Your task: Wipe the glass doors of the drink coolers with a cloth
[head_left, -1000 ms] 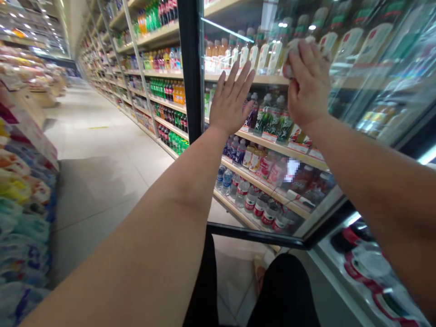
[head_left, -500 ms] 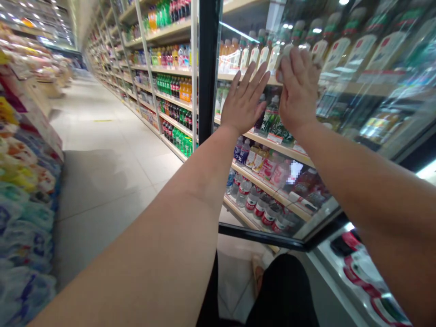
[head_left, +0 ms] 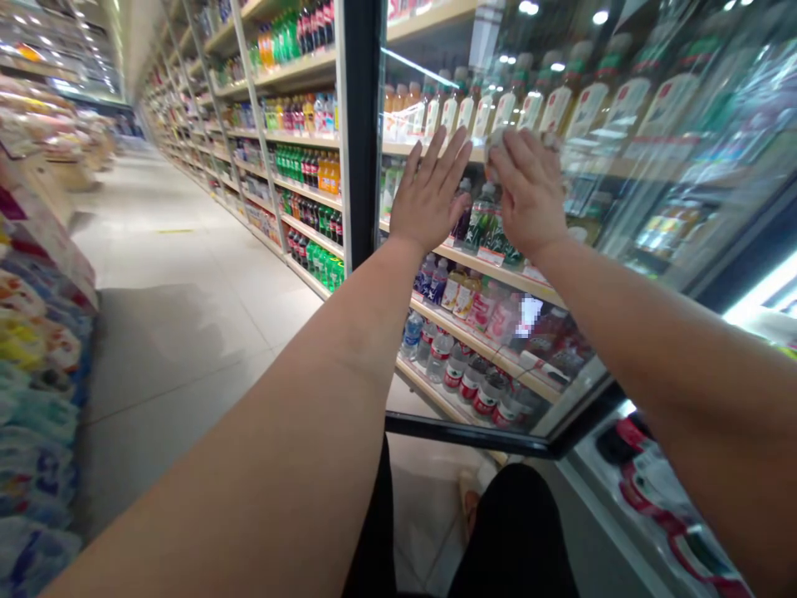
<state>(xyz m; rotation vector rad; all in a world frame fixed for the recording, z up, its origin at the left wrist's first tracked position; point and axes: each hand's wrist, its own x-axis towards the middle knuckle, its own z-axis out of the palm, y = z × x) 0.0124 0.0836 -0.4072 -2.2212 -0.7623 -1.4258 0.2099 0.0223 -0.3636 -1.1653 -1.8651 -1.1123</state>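
Note:
My left hand (head_left: 429, 195) lies flat against the glass door (head_left: 647, 241), its fingers spread. To its right, my right hand (head_left: 530, 187) presses a bunched pale cloth (head_left: 496, 149) onto the same pane. Much of the cloth is hidden under the palm and fingers; bits of it show at both sides. The door stands swung out in its black frame (head_left: 470, 430). Through the glass appear bottles with green caps and white labels (head_left: 589, 104), and lower shelves with more drinks.
Open shelves of drinks (head_left: 305, 166) run along the aisle beyond the door's edge. Stacked packaged goods (head_left: 37, 390) line the left side of the pale tiled floor (head_left: 187, 332). At lower right, packs with red and white labels (head_left: 660, 490) sit inside the cooler.
My right hand and the cloth have slid a little down the glass. My left hand stays spread on the pane. The view has shifted slightly right.

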